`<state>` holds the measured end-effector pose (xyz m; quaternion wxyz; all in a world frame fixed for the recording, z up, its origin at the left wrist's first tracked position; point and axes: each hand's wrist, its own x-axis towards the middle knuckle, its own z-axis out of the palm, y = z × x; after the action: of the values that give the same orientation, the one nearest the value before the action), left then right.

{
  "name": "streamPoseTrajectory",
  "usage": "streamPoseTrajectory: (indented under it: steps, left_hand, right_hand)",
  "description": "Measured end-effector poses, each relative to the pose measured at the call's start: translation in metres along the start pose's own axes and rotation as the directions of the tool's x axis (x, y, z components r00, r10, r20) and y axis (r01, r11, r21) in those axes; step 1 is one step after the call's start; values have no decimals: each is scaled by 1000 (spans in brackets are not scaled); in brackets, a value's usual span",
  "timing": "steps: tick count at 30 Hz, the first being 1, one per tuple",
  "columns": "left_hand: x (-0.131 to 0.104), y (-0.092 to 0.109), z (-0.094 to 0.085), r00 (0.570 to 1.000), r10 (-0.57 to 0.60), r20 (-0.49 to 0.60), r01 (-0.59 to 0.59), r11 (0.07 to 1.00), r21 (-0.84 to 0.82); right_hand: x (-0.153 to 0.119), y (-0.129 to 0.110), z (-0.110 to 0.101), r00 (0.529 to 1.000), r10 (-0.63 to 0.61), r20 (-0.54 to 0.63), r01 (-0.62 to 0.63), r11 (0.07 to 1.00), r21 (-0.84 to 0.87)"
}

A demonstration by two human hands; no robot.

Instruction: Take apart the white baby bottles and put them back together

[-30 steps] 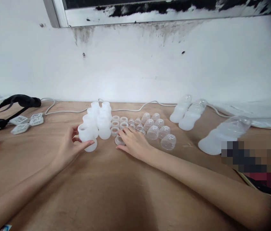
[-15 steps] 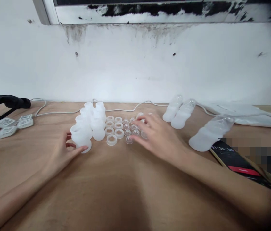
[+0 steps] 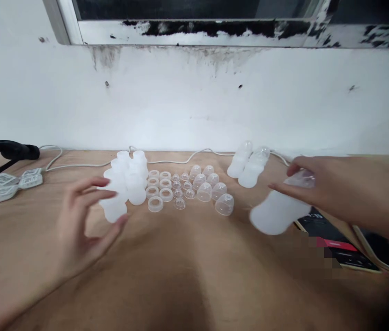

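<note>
My right hand [image 3: 332, 188] is closed around the clear domed top of an assembled baby bottle [image 3: 277, 211], whose frosted body leans at the right. My left hand [image 3: 91, 220] is open, thumb and fingers spread beside the nearest frosted bottle body [image 3: 116, 211]; whether the fingertips touch it, I cannot tell. That body stands at the front of two rows of capless bottle bodies [image 3: 135, 184]. To their right lie several translucent collar rings [image 3: 155, 204], then small clear nipples [image 3: 180, 203], then clear dome caps [image 3: 224, 204], all in rows.
Two more assembled bottles [image 3: 249, 172] stand toward the wall. A phone [image 3: 346, 257] lies under my right forearm, next to another dark device. A white cable [image 3: 191, 158] runs along the back. At the far left are a black strap [image 3: 6, 149] and white labelled packets [image 3: 3, 193].
My right hand has moved right, from over the nipples and caps to the assembled bottle, which has shifted slightly nearer. My left hand has drawn back and opened from the front bottle body.
</note>
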<state>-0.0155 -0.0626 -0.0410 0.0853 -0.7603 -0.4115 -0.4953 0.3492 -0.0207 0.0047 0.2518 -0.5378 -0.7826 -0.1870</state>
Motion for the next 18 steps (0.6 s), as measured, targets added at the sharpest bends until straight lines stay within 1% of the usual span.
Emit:
streamPoseTrajectory:
  steps: [1, 2, 3, 4, 5, 6, 7, 9, 10, 11, 12, 13, 14, 15, 16, 17, 18]
  left_hand:
    - [4, 12, 4, 990, 40, 137, -35, 999, -37]
    - [9, 23, 10, 952, 81, 296, -48, 992, -116]
    - [12, 32, 17, 894, 106, 435, -27, 983, -184]
    - [15, 40, 26, 829, 100, 550, 29, 975, -221]
    - [18, 44, 34, 787, 66, 614, 103, 966, -236]
    - [20, 46, 41, 759, 29, 651, 174, 954, -246]
    - [22, 46, 48, 750, -13, 661, 242, 936, -257]
    - [26, 41, 54, 696, -41, 716, 345, 895, -284]
    - [28, 37, 55, 658, -34, 752, 390, 870, -302]
    - [30, 33, 54, 606, -13, 795, 441, 838, -323]
    - [32, 28, 52, 539, 21, 842, 509, 788, -346]
    - [33, 24, 50, 459, 67, 886, 600, 713, -364]
    - [32, 19, 47, 368, 127, 921, 698, 616, -364]
    - [31, 13, 45, 277, 198, 940, 788, 513, -341]
    - [28, 8, 44, 207, 262, 943, 855, 419, -304]
    - [24, 2, 42, 169, 296, 940, 895, 353, -272]
    - [20, -4, 42, 162, 286, 944, 913, 321, -253]
  right_hand:
    - [2, -28, -8, 999, 37, 18, -36, 998, -46]
    - [3, -55, -13, 998, 67, 4, -67, 997, -46]
    - [5, -80, -15, 998, 70, -7, -70, 998, -4]
    - [6, -101, -13, 1000, 26, 13, -27, 995, 94]
    - [7, -116, -9, 999, -15, 43, 7, 982, 191]
    - [7, -126, -2, 996, -43, 78, 19, 959, 281]
    - [7, -131, 5, 992, -68, 105, 24, 930, 368]
    - [4, -130, 19, 986, -93, 137, 12, 866, 499]
    - [2, -126, 25, 985, -110, 132, 19, 834, 552]
    - [0, -121, 29, 983, -147, 112, 51, 798, 600]
    - [-1, -116, 31, 975, -208, 81, 109, 759, 642]
    - [-2, -111, 33, 960, -277, 40, 178, 717, 674]
    - [-1, -105, 33, 945, -327, -3, 238, 681, 692]
    - [0, -99, 33, 938, -343, -52, 280, 660, 698]
    - [1, -92, 32, 942, -323, -91, 293, 659, 693]
    - [3, -85, 32, 956, -273, -106, 270, 682, 679]
    - [4, -77, 33, 971, -219, -99, 229, 715, 661]
